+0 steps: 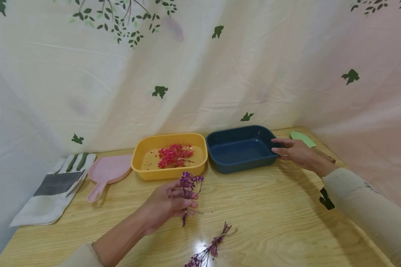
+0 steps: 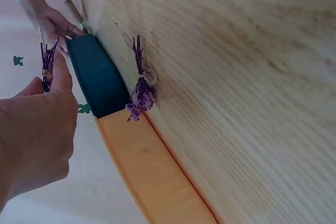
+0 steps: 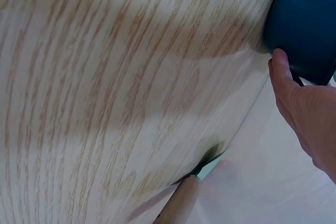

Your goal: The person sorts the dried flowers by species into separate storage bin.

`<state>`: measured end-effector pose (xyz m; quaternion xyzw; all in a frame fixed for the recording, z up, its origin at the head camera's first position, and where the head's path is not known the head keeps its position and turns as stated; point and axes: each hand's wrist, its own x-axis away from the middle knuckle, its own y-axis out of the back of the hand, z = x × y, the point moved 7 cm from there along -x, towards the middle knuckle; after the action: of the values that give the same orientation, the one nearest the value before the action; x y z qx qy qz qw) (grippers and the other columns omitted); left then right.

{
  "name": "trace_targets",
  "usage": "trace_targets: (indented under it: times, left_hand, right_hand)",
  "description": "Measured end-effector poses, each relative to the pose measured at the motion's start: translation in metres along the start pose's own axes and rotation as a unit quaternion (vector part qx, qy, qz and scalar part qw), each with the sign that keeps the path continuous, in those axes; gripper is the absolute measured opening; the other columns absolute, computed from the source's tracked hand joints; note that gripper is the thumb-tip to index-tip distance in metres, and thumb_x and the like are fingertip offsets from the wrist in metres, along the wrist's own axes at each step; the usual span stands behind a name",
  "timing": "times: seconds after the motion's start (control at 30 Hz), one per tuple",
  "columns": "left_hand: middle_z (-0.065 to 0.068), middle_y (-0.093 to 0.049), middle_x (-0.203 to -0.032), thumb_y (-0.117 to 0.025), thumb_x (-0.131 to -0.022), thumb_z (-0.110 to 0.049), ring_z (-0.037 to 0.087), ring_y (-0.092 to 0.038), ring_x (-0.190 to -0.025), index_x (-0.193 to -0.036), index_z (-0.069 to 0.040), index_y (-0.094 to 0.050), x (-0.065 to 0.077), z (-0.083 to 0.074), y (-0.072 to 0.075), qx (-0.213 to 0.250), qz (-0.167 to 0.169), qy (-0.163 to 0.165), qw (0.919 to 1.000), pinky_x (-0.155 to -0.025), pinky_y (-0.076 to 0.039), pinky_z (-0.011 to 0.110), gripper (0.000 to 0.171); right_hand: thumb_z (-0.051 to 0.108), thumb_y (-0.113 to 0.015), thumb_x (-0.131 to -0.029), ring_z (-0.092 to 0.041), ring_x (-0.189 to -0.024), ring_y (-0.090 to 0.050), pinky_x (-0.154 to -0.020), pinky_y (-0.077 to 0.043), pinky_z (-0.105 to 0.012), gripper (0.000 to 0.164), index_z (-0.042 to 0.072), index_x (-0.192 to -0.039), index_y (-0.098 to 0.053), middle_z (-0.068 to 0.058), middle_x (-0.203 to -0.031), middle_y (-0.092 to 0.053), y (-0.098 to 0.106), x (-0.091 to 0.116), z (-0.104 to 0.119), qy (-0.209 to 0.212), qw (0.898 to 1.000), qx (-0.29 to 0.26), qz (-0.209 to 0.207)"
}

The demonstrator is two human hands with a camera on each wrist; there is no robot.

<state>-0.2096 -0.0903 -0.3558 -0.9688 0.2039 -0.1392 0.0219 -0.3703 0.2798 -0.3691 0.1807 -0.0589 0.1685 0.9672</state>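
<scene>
My left hand [image 1: 165,205] pinches a small bunch of dried purple flowers [image 1: 190,181] between thumb and fingers, blooms up, over the table in front of the yellow dish. Its thin stems [image 2: 47,59] stick out of the grip in the left wrist view. At the right end of the dark blue dish [image 1: 242,167], my right hand [image 1: 295,152] holds the rim. In the right wrist view a finger [image 3: 281,64] lies along the dish's outer wall. A second purple bunch [image 1: 215,243], tied with twine, lies on the table near the front. The blue dish has nothing in it.
Red dried flowers [image 1: 175,155] lie in the yellow dish [image 1: 168,175], which stands against the blue one. A pink board [image 1: 110,168] and a folded cloth [image 1: 58,193] are at the left. Behind the right hand lies a green-bladed tool [image 1: 302,138] with a wooden handle. Curtains hang behind.
</scene>
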Motion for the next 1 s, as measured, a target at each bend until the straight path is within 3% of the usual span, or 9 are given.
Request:
trace_targets:
  times: [0.13,0.3,0.5,0.6,0.73,1.0]
  left_hand:
    - [0.025,-0.057,-0.127,-0.056,-0.094,0.001,0.025,-0.065,-0.104,-0.147,0.004,-0.021,-0.011,-0.001,0.001,0.003,-0.004,0.009,0.9999,-0.091,-0.054,0.039,0.064]
    - [0.026,-0.054,-0.130,-0.053,-0.096,0.000,0.025,-0.064,-0.106,-0.145,0.005,-0.024,-0.025,-0.009,0.004,-0.005,-0.002,0.005,1.0000,-0.092,-0.053,0.038,0.057]
    - [0.026,-0.056,-0.127,-0.052,-0.095,0.006,0.024,-0.066,-0.102,-0.144,0.005,-0.028,-0.049,-0.033,0.003,0.021,-0.017,-0.020,0.9994,-0.090,-0.055,0.039,0.054]
    - [0.028,-0.053,-0.131,-0.052,-0.095,0.007,0.028,-0.064,-0.105,-0.149,0.004,-0.020,-0.062,-0.044,-0.001,0.039,-0.027,-0.021,0.9986,-0.095,-0.052,0.043,0.063]
    - [0.023,-0.055,-0.131,-0.054,-0.094,0.006,0.029,-0.064,-0.108,-0.151,0.000,-0.020,-0.082,-0.053,-0.006,0.052,-0.044,0.002,0.9977,-0.100,-0.048,0.046,0.066]
    - [0.019,-0.060,-0.127,-0.056,-0.093,0.006,0.026,-0.066,-0.099,-0.152,-0.003,-0.018,-0.123,-0.064,-0.014,0.056,-0.058,0.036,0.9960,-0.095,-0.052,0.042,0.071]
  right_hand:
    - [0.016,-0.060,-0.096,-0.043,-0.138,-0.025,-0.108,-0.034,-0.054,0.068,-0.002,-0.150,-0.023,-0.024,-0.157,-0.008,0.000,0.000,0.000,0.002,1.000,-0.001,-0.001]
    - [0.017,-0.061,-0.096,-0.043,-0.138,-0.025,-0.108,-0.034,-0.054,0.069,-0.002,-0.150,-0.023,-0.023,-0.158,-0.008,0.001,0.000,0.000,0.002,1.000,0.001,-0.002]
    - [0.017,-0.061,-0.096,-0.042,-0.138,-0.025,-0.108,-0.035,-0.053,0.070,-0.001,-0.151,-0.023,-0.023,-0.158,-0.007,0.001,-0.001,0.000,0.000,1.000,-0.005,-0.003]
    - [0.017,-0.061,-0.096,-0.042,-0.138,-0.026,-0.108,-0.035,-0.053,0.069,-0.001,-0.151,-0.023,-0.022,-0.158,-0.007,0.001,-0.001,0.000,-0.001,1.000,-0.004,-0.003]
    - [0.018,-0.061,-0.096,-0.042,-0.138,-0.026,-0.108,-0.035,-0.053,0.070,-0.001,-0.151,-0.022,-0.022,-0.158,-0.006,0.000,-0.001,0.000,-0.001,1.000,-0.002,0.000]
    - [0.017,-0.061,-0.096,-0.041,-0.138,-0.026,-0.108,-0.035,-0.052,0.070,0.000,-0.151,-0.022,-0.022,-0.158,-0.006,0.000,-0.002,-0.002,-0.003,1.000,-0.009,0.005]
